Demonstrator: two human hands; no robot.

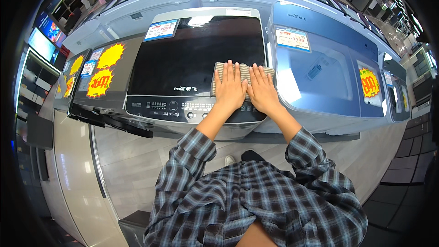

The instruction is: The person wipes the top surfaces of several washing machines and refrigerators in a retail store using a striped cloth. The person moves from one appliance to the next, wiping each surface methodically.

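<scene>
A striped beige-brown cloth (222, 67) lies folded flat on the right front part of a washing machine's (196, 41) glossy black lid. My left hand (231, 87) is laid on the cloth with its fingers stretched out, pointing away from me. Beside it, my right hand (264, 92) rests flat on the cloth's right part, fingers extended, close to the lid's right edge. The two thumbs nearly meet. Just in front of the hands runs the black control panel (183, 108) with its buttons and round dial; my wrists pass over its right part.
A blue-grey washing machine (329, 64) stands close on the right. On the left is a dark machine (123, 59) with yellow star-shaped stickers (99, 82). A price label (161, 30) sits on the black lid's far left corner. More white appliances (151, 11) line the back.
</scene>
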